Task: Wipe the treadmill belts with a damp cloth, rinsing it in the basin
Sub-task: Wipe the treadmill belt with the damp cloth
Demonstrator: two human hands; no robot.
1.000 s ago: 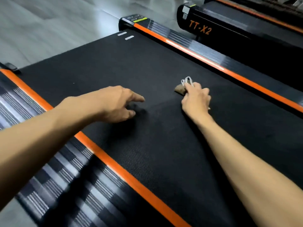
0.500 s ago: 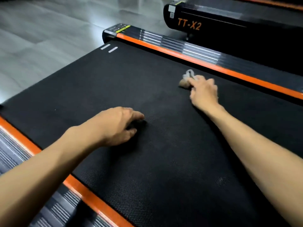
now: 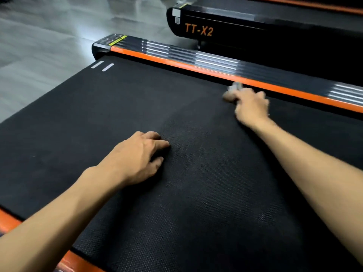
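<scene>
Grey floor (image 3: 37, 42), smooth and glossy, fills the upper left and carries pale, streaked reflections of light. A second machine (image 3: 255, 30) stands at the upper right: black housing, orange lettering "TT-X2" (image 3: 198, 30) on its near end, two small pale labels (image 3: 176, 15) at its left corner, an orange strip (image 3: 314, 5) along its far edge.

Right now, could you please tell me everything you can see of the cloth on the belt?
The cloth is a small bunched wad, pale grey-white with a tan patch, blurred by motion. It lies on the black textured belt, close to the far orange side strip. The right hand presses it down, covering most of it. Dampness cannot be judged.
</scene>
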